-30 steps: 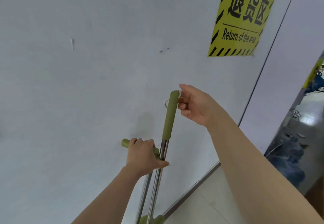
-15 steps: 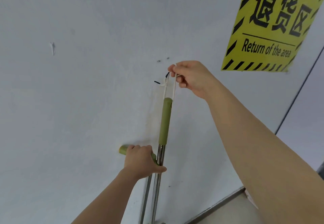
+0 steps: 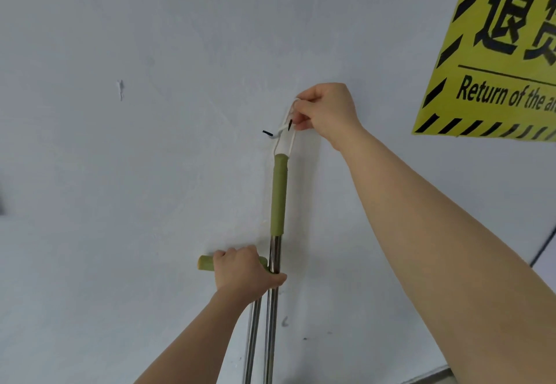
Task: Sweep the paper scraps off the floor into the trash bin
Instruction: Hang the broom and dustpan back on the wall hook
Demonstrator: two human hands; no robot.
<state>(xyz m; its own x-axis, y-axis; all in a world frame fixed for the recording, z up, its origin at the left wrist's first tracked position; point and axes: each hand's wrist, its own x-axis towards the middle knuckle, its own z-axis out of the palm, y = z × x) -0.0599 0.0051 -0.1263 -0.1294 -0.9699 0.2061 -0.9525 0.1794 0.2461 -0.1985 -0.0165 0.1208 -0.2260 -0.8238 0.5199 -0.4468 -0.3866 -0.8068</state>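
A broom handle (image 3: 278, 194) with a green grip and a steel shaft stands upright against the white wall. Its white hanging loop (image 3: 285, 140) sits at a small dark-tipped wall hook (image 3: 268, 133). My right hand (image 3: 325, 111) pinches the top of that loop. Beside the broom runs a second steel pole, the dustpan handle (image 3: 252, 341), with a green crossbar grip (image 3: 206, 262). My left hand (image 3: 245, 272) is wrapped around this grip and the broom shaft together. No paper scraps, broom head, dustpan tray or trash bin are in view.
A yellow and black sign (image 3: 496, 53) reading "Return of the area" hangs on the wall at the upper right. A grey skirting strip (image 3: 433, 379) shows at the bottom right. The white wall (image 3: 120, 203) fills the remainder of the view.
The broom rose along the wall and its loop came up to the hook. My right hand went from the top of the green grip to the loop. My view swung up and left.
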